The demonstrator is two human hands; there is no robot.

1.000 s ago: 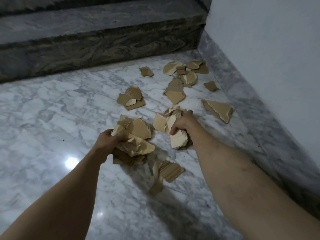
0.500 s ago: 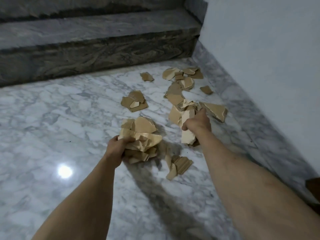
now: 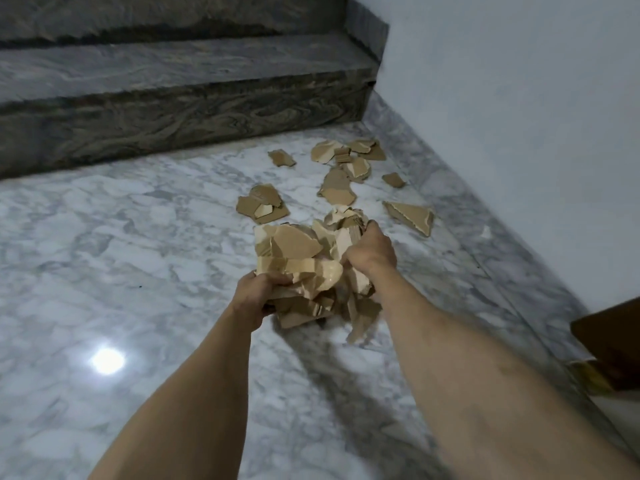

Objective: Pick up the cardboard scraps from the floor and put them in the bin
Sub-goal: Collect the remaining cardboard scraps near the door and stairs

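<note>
Both hands [image 3: 258,294] [image 3: 372,252] around one bundle of cardboard scraps [image 3: 301,261]

We see the left hand [image 3: 258,294] and right hand [image 3: 370,252], apart 1.0 s ago with a separate clutch of scraps each, now brought together, pressing 1 merged bundle of torn tan cardboard scraps [image 3: 304,268] between them. The ridged brown scrap [image 3: 360,327] that lay on the floor now hangs under the bundle.
</note>
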